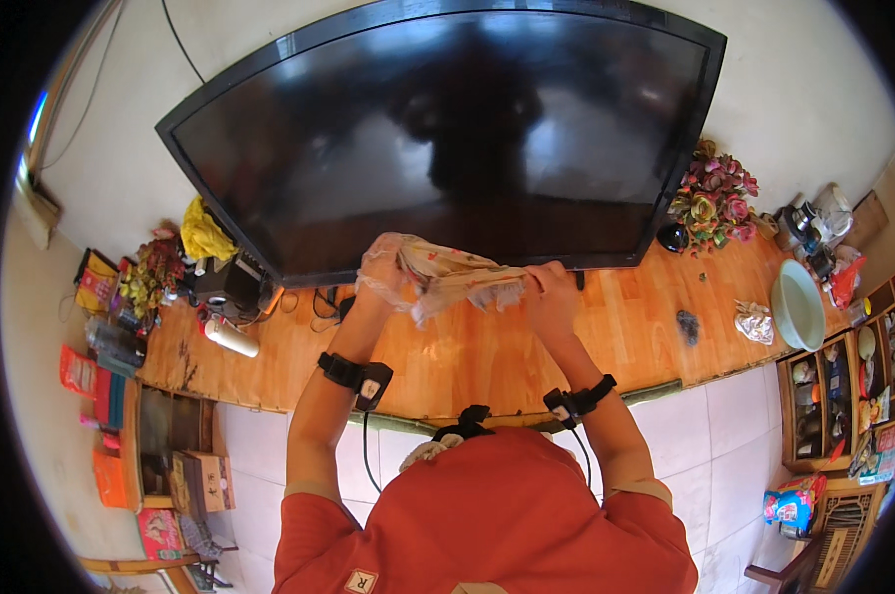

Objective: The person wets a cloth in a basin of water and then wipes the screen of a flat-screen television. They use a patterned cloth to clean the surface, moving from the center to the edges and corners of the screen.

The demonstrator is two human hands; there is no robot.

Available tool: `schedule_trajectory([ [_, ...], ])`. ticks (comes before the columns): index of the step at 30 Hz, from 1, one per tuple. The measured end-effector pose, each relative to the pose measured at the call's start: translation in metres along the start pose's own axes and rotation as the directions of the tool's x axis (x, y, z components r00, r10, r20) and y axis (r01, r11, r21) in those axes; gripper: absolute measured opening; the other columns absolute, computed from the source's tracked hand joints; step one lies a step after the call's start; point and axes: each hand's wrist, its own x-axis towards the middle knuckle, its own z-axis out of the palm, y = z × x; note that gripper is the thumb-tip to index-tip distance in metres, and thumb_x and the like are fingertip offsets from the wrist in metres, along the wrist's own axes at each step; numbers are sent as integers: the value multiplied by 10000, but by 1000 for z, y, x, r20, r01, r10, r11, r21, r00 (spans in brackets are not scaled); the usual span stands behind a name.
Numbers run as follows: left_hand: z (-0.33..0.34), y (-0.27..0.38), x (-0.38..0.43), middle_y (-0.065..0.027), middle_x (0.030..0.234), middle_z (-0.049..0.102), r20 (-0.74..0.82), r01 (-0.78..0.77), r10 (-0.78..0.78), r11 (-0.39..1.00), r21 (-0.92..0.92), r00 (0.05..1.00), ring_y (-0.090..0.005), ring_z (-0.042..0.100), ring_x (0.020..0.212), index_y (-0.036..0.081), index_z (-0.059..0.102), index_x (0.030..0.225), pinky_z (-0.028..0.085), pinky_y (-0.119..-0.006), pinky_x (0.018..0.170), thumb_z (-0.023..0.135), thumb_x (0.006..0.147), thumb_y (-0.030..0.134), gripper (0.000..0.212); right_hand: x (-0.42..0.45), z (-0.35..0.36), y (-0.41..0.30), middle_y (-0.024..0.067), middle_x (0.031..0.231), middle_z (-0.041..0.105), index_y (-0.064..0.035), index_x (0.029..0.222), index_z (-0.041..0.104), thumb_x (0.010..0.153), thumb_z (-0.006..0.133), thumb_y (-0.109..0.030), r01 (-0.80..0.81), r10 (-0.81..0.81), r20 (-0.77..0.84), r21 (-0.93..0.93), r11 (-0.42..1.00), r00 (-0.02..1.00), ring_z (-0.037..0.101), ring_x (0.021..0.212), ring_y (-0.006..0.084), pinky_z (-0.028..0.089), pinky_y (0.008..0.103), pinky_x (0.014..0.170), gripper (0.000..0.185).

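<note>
A thin, crumpled cloth point(455, 271) with small red marks stretches between my two hands, just in front of the lower edge of a large flat-screen television point(447, 141). My left hand point(384, 267) grips the bunched end, where a clear plastic-like film hangs over the fingers. The other end is pinched in my right hand point(550, 293), with a loose pale edge drooping beside it. Both hands are over the wooden tabletop point(447, 364). The television is dark and reflects a person's outline.
Artificial flowers point(722, 197) stand right of the television; farther right are a pale green basin point(797, 306), a crumpled white cloth point(754, 322) and a dark scouring pad point(687, 327). At left are a yellow cloth point(206, 230), a white bottle point(230, 338) and black cables point(327, 304).
</note>
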Motion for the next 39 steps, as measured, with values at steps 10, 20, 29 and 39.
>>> schedule_trajectory([
  [10,39,67,29,-42,999,641,24,26,-21,966,-258,1000,-156,609,919,82,554,1020,509,-300,841,539,1004,188,108,3,-22,73,149,876,612,-8,958,686,859,637,-60,-217,214,-97,-27,976,972,627,790,313,502,385,693,122],
  [20,69,88,46,-28,1016,623,166,50,-15,976,-214,986,-125,590,946,76,544,1044,491,-280,857,526,1015,189,118,26,-48,101,132,939,637,17,1045,643,970,544,-184,-376,397,-134,159,913,908,609,772,183,489,312,708,236],
  [29,99,81,51,-9,964,626,228,96,-54,980,-176,972,-98,603,874,79,547,1057,509,-246,779,509,1024,168,103,40,-58,89,101,1374,526,-24,1388,431,1040,331,-504,-528,548,335,815,240,766,514,1232,233,399,353,1038,601],
  [39,117,68,50,1,965,629,210,65,-29,984,-167,977,-86,602,866,90,550,1072,507,-241,758,494,1031,150,92,35,-79,90,100,1423,504,-52,1420,404,1025,257,-577,-409,482,331,910,63,811,482,1303,286,378,433,1086,673],
])
